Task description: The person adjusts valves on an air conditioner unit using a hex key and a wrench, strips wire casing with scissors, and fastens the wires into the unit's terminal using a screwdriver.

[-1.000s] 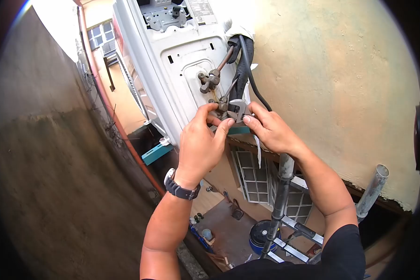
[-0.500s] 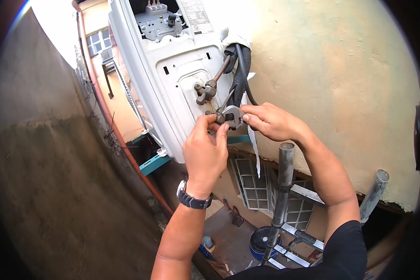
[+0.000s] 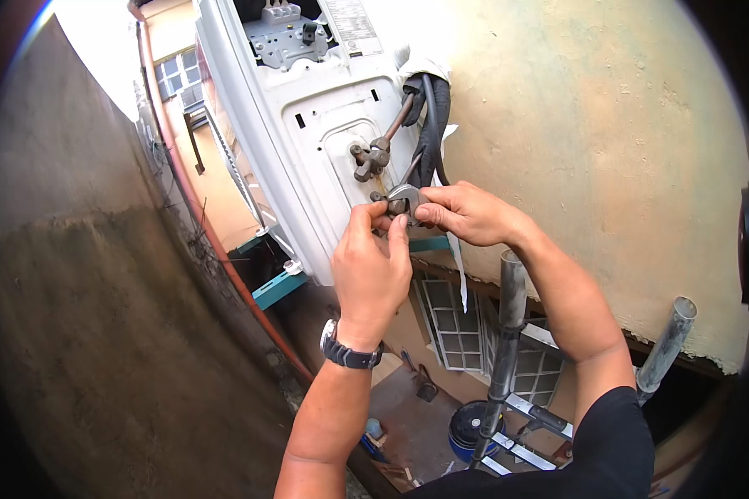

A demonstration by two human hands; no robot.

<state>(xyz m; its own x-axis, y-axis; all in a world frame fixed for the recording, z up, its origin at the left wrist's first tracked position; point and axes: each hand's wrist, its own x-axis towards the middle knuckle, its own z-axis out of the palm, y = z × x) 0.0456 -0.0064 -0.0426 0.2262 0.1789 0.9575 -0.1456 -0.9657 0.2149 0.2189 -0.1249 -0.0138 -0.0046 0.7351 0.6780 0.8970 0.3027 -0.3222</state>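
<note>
My right hand (image 3: 462,214) grips an adjustable wrench (image 3: 405,194), its jaws around the fitting of the lower service valve (image 3: 398,207). With thumb and fingers my left hand (image 3: 368,262) pinches that same valve from the left; the fingertips hide part of it. Just above sits the upper service valve (image 3: 371,158), joined to a copper pipe (image 3: 399,117). Both valves stick out of the side of a white outdoor air-conditioner unit (image 3: 312,133). Black-wrapped pipes and a cable (image 3: 431,125) run down beside them along the wall.
Terminals and a metal plate (image 3: 287,41) show in the unit's upper opening. A teal bracket (image 3: 279,289) supports it. Below stand a ladder (image 3: 520,407) with metal poles (image 3: 510,316) and a blue bucket (image 3: 473,424). A painted wall (image 3: 591,150) rises at right, a dark wall (image 3: 100,316) at left.
My right hand and the wrench have shifted slightly left, and the jaws now sit farther over the lower fitting. My left hand keeps its pinch. The view has shifted slightly.
</note>
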